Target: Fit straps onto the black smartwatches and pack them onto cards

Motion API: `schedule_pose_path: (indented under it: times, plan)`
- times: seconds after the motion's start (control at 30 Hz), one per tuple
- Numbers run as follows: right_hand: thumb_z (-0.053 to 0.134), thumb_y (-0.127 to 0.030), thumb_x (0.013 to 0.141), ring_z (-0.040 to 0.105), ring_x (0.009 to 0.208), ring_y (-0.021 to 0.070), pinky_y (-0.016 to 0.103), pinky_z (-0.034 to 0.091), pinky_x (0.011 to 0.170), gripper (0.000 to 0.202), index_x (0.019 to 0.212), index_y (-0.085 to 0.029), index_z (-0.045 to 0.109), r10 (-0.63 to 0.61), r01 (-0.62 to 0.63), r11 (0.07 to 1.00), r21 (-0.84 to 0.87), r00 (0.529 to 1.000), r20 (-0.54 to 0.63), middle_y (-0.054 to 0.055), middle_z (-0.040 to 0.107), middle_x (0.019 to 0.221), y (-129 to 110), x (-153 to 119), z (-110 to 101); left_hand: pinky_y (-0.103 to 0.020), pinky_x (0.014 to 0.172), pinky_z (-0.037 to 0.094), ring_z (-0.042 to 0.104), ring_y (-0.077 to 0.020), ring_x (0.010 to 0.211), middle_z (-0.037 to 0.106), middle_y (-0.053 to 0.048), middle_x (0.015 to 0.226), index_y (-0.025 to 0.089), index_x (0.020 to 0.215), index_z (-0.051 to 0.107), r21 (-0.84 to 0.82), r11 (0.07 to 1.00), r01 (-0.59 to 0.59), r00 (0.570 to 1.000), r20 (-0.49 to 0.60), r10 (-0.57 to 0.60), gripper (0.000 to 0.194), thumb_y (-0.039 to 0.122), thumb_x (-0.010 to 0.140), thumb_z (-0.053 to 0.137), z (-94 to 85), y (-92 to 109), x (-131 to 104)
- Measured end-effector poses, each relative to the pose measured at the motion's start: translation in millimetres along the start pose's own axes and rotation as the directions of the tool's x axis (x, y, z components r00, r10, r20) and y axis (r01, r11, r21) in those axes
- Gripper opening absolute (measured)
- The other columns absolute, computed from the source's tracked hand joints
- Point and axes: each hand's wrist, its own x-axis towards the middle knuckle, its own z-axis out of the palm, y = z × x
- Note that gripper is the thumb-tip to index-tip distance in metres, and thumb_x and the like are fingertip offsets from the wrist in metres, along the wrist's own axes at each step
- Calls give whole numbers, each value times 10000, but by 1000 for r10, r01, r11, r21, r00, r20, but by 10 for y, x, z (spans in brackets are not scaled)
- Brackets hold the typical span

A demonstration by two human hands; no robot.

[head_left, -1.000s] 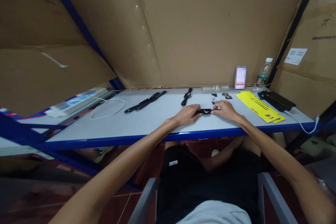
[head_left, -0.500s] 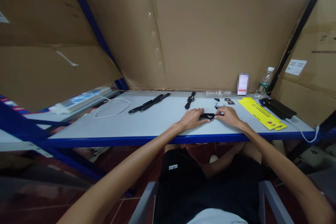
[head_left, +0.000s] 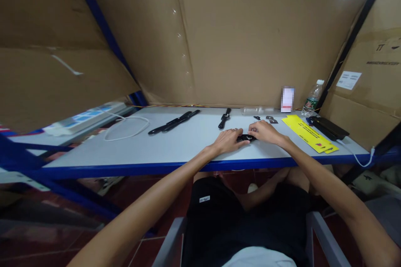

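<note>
My left hand [head_left: 230, 139] lies near the table's front edge, fingers closed round the left end of a black spokeshave [head_left: 244, 137]. My right hand [head_left: 263, 132] is over the spokeshave's right half, fingertips pinched together near its middle; what they hold, if anything, is too small to make out. Beyond the hands are small dark metal plates [head_left: 271, 119] and a small black part [head_left: 257, 117]. Another black spokeshave [head_left: 224, 118] lies further back, and more long black tools [head_left: 174, 122] lie together on the left.
Yellow printed cards [head_left: 308, 134] lie on the right, beside a black case-like device [head_left: 328, 128] with a white cable. A phone [head_left: 287, 99], a plastic bottle [head_left: 313, 98] and clear plastic packaging [head_left: 253, 111] stand along the cardboard back wall [head_left: 238, 41]. A white cable [head_left: 125, 138] loops at left.
My right hand has shifted left and slightly up, from the spokeshave's right end toward its middle. My left hand keeps its hold. The whole view has shifted slightly.
</note>
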Motion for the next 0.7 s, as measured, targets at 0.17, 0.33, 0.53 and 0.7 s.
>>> schedule_pose_path:
  times: [0.17,0.33,0.53,0.7]
  plan:
    - [644,-212,930,629,747,161,242,364,656,143,917,-196,786,36,-38,998,45,999,28,45,743,831,264,-101,27,-366,777,472,673,-288,945,718,-119,1036,205,1073,602,-27,999,-23,999,30,24,409,558,1001,409,-20,-27,-8]
    - [718,-145,844,631,732,143,223,384,668,101,910,-187,782,-19,12,989,148,999,48,13,735,785,372,-184,80,-365,792,473,660,-277,972,701,-112,1070,219,1100,580,-28,999,-46,998,45,47,327,477,1010,402,-6,-75,-25]
    - [704,-176,867,643,776,154,235,390,701,85,893,-203,780,52,-46,990,135,998,-42,15,743,825,299,-229,178,-355,781,464,650,-267,956,691,-101,1032,221,1104,563,-17,997,-69,996,47,70,310,457,1028,377,4,-107,-29]
    - [693,-202,871,628,773,156,245,351,683,84,888,-229,770,77,-61,990,129,989,-127,-5,737,823,265,-277,266,-349,773,457,639,-255,926,685,-90,999,221,1066,563,-48,996,-76,996,38,78,290,442,1032,377,14,-130,-22]
